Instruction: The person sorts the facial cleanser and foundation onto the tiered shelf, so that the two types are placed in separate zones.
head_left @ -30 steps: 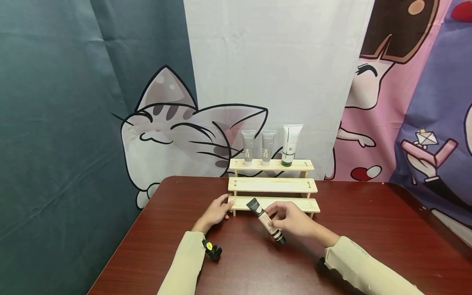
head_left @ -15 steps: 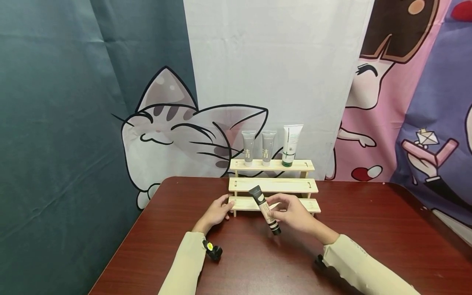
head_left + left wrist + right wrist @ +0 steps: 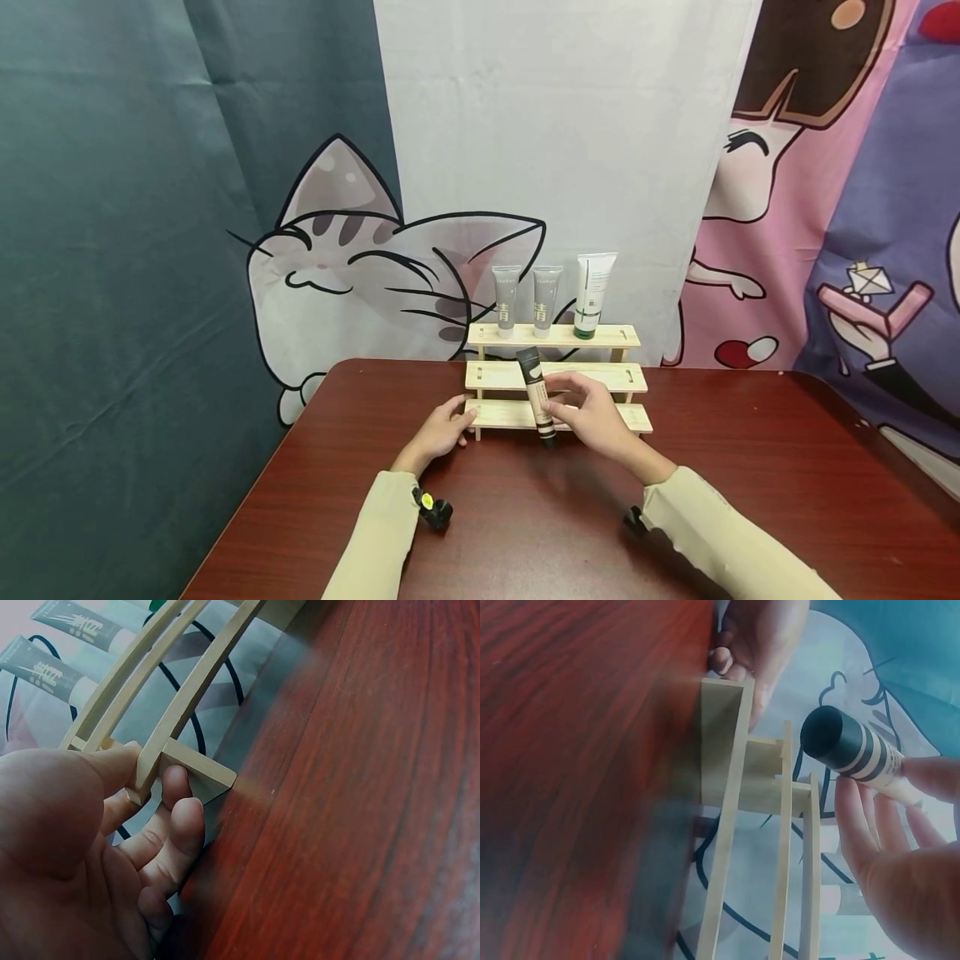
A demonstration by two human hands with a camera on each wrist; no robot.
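A beige cosmetic tube [image 3: 538, 398] with a black cap and black crimped end is pinched in my right hand [image 3: 596, 419]. It is held nearly upright, cap down, in front of the lower tiers of a three-tier wooden rack [image 3: 555, 377]. In the right wrist view the black cap [image 3: 823, 733] appears apart from the shelves. My left hand [image 3: 441, 429] grips the left end of the rack's lowest shelf; the left wrist view has its thumb [image 3: 120, 761] on top and fingers below. Two grey tubes [image 3: 506, 302] and a white tube with a green cap [image 3: 592, 293] stand on the top shelf.
The rack stands near the back of a dark red wooden table [image 3: 517, 517]. Behind it hangs a curtain [image 3: 570, 125] printed with a cartoon cat. A small black device [image 3: 433, 510] is strapped at the left wrist.
My right hand has raised the beige tube and carried it towards the rack, turning it from a slant to nearly upright. My left hand has stayed on the shelf end.
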